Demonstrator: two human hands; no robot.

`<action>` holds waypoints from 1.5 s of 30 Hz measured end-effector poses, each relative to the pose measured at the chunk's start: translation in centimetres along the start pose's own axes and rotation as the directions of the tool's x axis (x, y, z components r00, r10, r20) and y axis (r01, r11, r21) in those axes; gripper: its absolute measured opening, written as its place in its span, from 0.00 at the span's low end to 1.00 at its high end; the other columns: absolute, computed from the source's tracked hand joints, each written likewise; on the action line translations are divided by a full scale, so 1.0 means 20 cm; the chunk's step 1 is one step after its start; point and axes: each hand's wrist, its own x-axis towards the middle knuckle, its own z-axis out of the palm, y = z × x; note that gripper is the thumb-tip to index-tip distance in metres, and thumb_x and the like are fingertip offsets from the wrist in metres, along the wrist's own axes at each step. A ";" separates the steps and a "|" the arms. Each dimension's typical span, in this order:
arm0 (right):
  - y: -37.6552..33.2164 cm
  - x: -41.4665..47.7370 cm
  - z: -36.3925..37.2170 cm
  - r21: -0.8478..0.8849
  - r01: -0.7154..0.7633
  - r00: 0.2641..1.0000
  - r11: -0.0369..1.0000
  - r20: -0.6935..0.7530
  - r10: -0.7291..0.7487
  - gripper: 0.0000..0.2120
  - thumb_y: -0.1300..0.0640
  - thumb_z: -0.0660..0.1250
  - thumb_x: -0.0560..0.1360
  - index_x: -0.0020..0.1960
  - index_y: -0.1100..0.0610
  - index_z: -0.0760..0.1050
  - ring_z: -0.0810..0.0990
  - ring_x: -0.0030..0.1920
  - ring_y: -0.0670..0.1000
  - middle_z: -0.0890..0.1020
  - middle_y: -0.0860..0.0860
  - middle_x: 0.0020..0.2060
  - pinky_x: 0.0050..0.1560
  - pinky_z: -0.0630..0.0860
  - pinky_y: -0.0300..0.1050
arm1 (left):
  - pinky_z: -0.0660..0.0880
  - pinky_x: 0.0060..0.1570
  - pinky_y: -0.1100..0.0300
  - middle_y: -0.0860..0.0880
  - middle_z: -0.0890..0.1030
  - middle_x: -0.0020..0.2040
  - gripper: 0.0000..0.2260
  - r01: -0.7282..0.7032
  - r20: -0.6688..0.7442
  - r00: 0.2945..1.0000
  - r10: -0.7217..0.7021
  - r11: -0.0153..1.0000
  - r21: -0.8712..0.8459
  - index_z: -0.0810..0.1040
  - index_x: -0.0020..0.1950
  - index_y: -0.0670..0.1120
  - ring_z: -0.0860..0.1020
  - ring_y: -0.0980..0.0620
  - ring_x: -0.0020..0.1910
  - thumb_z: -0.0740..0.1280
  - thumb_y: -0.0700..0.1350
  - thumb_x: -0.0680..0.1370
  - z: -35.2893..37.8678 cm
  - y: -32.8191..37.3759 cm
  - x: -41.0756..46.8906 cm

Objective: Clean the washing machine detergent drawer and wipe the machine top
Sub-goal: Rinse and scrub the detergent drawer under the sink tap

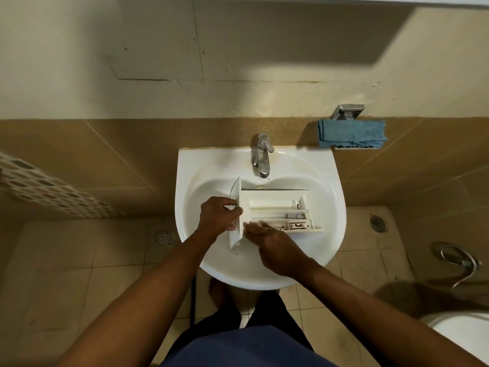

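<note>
Landmark: white ceramic wall sink (190,168); all places are given vs. it.
Drawer: white plastic detergent drawer (275,207) lies inside the sink bowl, open side up. Its front panel is at the sink's left and stands on edge. The long body runs toward the sink's right, w/ small grey parts at that end.
Left hand: my left hand (218,214) is over the sink's left half. Fingers + thumb are curled round the drawer's front panel, gripping it.
Right hand: my right hand (275,243) is over the sink's near half. Fingers are nearly straight & loose, gripping nothing. The fingertips touch the drawer's near compartment, just by the front panel.
Tap: chrome single-lever tap (260,154) sits mid back rim of the sink, spout just above the drawer's far wall. Can't tell if water is running.
Cloth: blue folded cloth (352,133) hangs on the wall beyond the sink's back-right corner, w/ a chrome fitting (346,111) just above it.
Floor: beige tiles, w/ one round metal drain (163,237) left of the sink and another (378,223) right of it.
Me: bare foot (219,295) under the sink's near edge.
</note>
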 end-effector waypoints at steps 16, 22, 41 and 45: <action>0.02 0.01 -0.07 0.086 -0.023 0.998 0.996 -0.052 0.028 0.25 0.69 0.62 0.70 0.65 0.60 0.81 0.81 0.64 0.57 0.81 0.56 0.65 0.69 0.75 0.52 | 0.85 0.36 0.52 0.41 0.86 0.37 0.18 -0.017 0.017 1.000 0.017 1.000 0.002 0.84 0.61 0.42 0.86 0.43 0.34 0.79 0.42 0.72 -0.01 0.00 0.00; 0.23 0.47 -0.23 0.907 -0.317 0.679 0.279 0.012 0.734 0.12 0.73 0.64 0.74 0.44 0.64 0.85 0.84 0.43 0.54 0.87 0.57 0.45 0.53 0.82 0.50 | 0.85 0.36 0.51 0.37 0.85 0.40 0.16 0.037 0.023 0.999 -0.036 0.998 -0.048 0.84 0.59 0.41 0.83 0.44 0.33 0.79 0.41 0.72 0.00 0.01 0.00; 0.33 0.56 -0.25 0.901 -0.416 0.630 -0.123 0.383 0.676 0.11 0.70 0.60 0.81 0.59 0.71 0.79 0.87 0.52 0.61 0.86 0.65 0.52 0.59 0.82 0.56 | 0.81 0.31 0.59 0.42 0.86 0.40 0.16 0.054 0.013 0.998 -0.054 0.998 -0.032 0.84 0.59 0.44 0.86 0.43 0.36 0.80 0.42 0.72 0.01 0.00 0.02; 0.15 0.37 -0.14 0.691 -0.415 0.852 0.592 0.066 0.520 0.13 0.68 0.66 0.79 0.59 0.60 0.85 0.85 0.56 0.52 0.87 0.56 0.55 0.62 0.80 0.49 | 0.83 0.33 0.56 0.41 0.86 0.39 0.16 0.055 0.013 0.998 -0.055 0.997 -0.056 0.85 0.59 0.43 0.86 0.41 0.36 0.80 0.41 0.72 0.00 0.00 0.01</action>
